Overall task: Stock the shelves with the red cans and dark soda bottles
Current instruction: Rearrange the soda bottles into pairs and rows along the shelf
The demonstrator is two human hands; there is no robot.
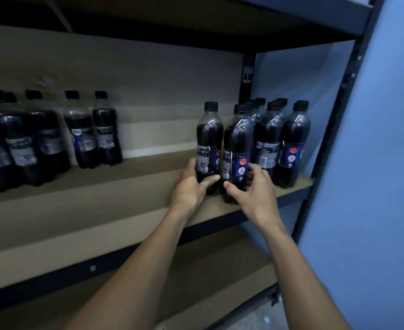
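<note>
Two dark soda bottles stand upright side by side on the brown shelf board. My left hand grips the lower part of the left bottle. Around the base of the right bottle, my right hand is closed. Both bottles have black caps and blue labels. Just right of them stands a cluster of several similar bottles, touching or nearly touching the right bottle. No red cans are in view.
Another group of several dark bottles stands at the shelf's left. A black metal upright and a blue wall close the right side. A lower shelf lies below, an upper shelf overhead.
</note>
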